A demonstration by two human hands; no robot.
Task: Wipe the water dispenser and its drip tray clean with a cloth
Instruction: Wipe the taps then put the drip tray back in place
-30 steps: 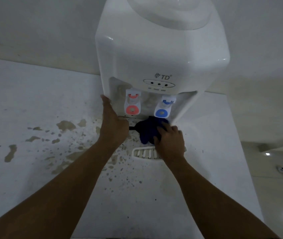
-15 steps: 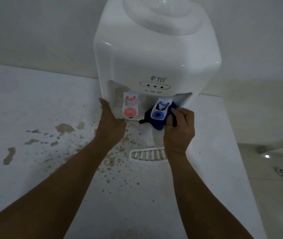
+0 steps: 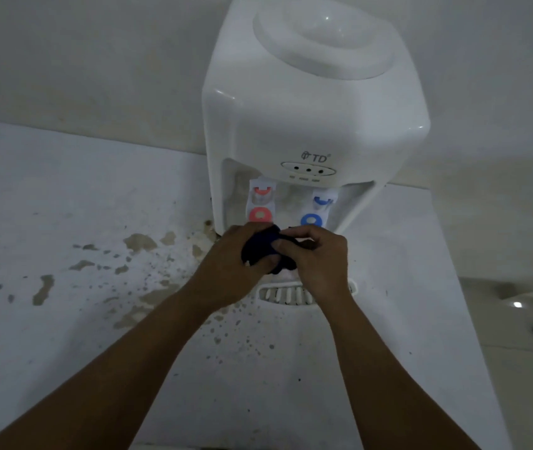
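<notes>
Your left hand (image 3: pixel 226 264) and right hand (image 3: pixel 318 258) both clench the dark blue cloth (image 3: pixel 263 246) above the white slotted drip tray (image 3: pixel 286 295), probably bunching it to wipe the white plastic water dispenser (image 3: pixel 310 125).

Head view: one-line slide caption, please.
Both hands, left hand and right hand, bunch a dark blue cloth before the white plastic water dispenser, above its slotted white drip tray.

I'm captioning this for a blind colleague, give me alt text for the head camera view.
Both hands, left hand and right hand, hold a bunched dark blue cloth just in front of a white water dispenser, above its slotted drip tray. The dispenser has a red tap and a blue tap and stands on a stained white counter.
</notes>
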